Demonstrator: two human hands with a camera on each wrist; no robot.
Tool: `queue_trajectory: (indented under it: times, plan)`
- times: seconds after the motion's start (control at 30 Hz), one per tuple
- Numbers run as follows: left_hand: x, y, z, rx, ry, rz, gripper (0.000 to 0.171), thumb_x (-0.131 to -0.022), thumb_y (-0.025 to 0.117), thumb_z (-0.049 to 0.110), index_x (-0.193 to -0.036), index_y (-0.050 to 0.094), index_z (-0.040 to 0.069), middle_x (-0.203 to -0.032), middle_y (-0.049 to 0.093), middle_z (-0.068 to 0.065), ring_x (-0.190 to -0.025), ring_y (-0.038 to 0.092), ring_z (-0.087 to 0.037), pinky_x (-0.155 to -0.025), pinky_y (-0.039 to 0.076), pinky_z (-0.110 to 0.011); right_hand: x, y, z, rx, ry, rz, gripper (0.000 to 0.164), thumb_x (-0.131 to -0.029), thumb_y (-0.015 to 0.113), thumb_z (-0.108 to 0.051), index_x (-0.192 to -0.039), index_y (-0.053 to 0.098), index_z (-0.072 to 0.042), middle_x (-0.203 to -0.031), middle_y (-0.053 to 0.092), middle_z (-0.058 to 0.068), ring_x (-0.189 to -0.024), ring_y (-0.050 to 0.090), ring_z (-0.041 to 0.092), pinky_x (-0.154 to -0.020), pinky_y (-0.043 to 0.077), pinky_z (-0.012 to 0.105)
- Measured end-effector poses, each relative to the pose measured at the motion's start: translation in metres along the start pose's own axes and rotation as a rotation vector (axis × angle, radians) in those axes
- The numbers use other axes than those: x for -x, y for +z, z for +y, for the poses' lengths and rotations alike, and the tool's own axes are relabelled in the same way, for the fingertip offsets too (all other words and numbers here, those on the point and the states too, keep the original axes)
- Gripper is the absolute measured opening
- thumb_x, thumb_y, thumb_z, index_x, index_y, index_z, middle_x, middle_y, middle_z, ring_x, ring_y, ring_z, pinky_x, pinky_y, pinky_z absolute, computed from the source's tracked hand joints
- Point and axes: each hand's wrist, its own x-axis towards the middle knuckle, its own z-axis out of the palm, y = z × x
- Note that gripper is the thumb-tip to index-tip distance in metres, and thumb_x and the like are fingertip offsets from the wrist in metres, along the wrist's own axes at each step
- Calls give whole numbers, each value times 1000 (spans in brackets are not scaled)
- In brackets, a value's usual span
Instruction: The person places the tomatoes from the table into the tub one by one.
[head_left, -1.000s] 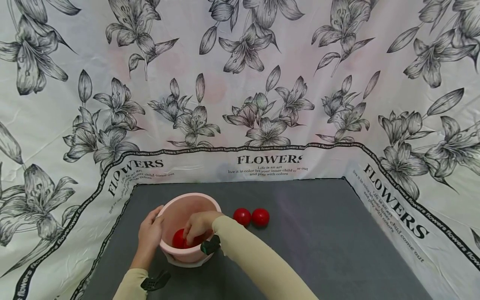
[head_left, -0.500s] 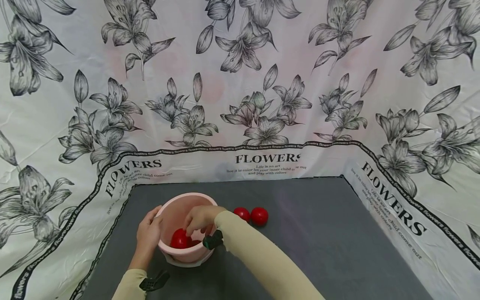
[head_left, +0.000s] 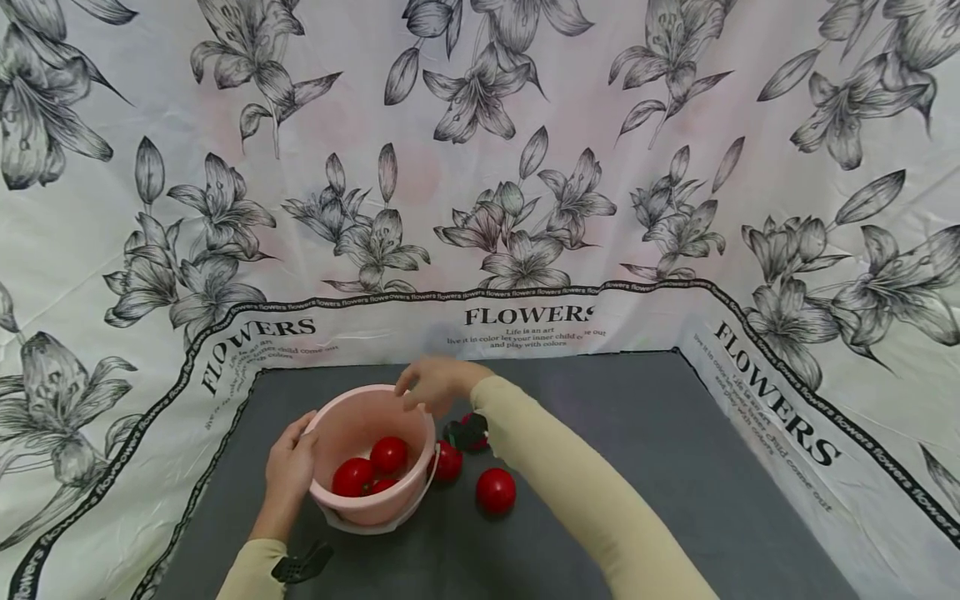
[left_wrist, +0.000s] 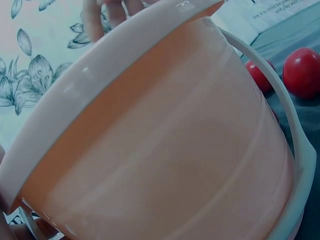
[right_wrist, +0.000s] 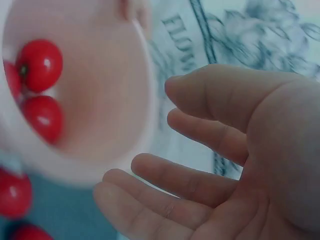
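Observation:
My left hand (head_left: 291,462) grips the left rim of a pink bucket (head_left: 375,507), which leans a little on the dark table. Inside lie three red tomatoes (head_left: 389,455), and one shows its stem end in the right wrist view. My right hand (head_left: 438,385) hovers at the far right rim, its fingers spread and loosely bent. Nothing is between those fingers (right_wrist: 165,180) in the right wrist view. Outside, a tomato (head_left: 448,462) stands close by the bucket's right wall, and another tomato (head_left: 496,492) lies farther right. A third is partly covered by the wristband.
The bucket's pale handle (head_left: 429,483) hangs down on its right side. Behind the dark tabletop (head_left: 600,433) rises a white cloth (head_left: 405,333) printed with flowers and lettering, which also borders both sides.
My right hand has risen out of the bucket, moving up and away to the right. More tomatoes beside the bucket have come into sight. The left hand keeps its hold on the rim.

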Motion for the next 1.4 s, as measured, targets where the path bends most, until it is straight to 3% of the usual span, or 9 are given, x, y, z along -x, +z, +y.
queue_trajectory:
  times: [0.13,0.4,0.53,0.7,0.77,1.03,1.4]
  plan:
    - [-1,1,1,-2,-4,9,50,-109,37,30,-156,41,14,-164,36,-18,-147,38,-40,-119,35,-60,20,-28,13,40,36,68,40,-100,63,-21,-139,63,-11,-153,52,13,-112,70,32,-80,63,33]
    - [0,-1,2,-4,-4,0,52,-109,37,32,-157,40,14,-165,34,-18,-150,34,-40,-120,33,-60,57,-62,64,43,162,166,41,-100,62,-23,-139,61,-11,-129,66,16,-103,71,31,-80,62,37]
    - [0,-3,1,-8,10,4,51,-109,38,31,-156,41,13,-165,35,-18,-151,33,-40,-121,31,-60,71,-72,91,39,220,186,43,-101,60,-25,-142,59,-10,-127,65,19,-97,70,29,-83,62,39]
    - [1,-4,1,-5,21,10,51,-109,38,31,-156,42,12,-164,36,-19,-149,35,-40,-120,31,-61,86,-75,119,7,280,202,44,-102,57,-25,-143,58,-8,-132,63,22,-109,69,35,-86,62,39]
    - [1,-4,1,-4,24,7,51,-109,38,31,-155,42,12,-163,36,-19,-149,35,-40,-120,32,-60,90,-74,129,-18,305,214,43,-102,58,-25,-141,60,-8,-136,63,19,-114,68,36,-86,63,39]
    - [1,-3,1,-18,30,6,51,-108,40,32,-154,44,12,-162,38,-19,-145,39,-40,-118,33,-59,90,-56,158,-81,340,204,44,-100,58,-23,-140,60,-6,-139,63,21,-109,70,34,-84,63,42]
    - [2,-3,2,-4,21,-1,51,-108,38,33,-155,43,13,-163,37,-20,-145,39,-40,-118,36,-60,73,14,182,-127,328,167,39,-97,64,-20,-133,66,-4,-127,68,16,-106,70,40,-83,63,47]
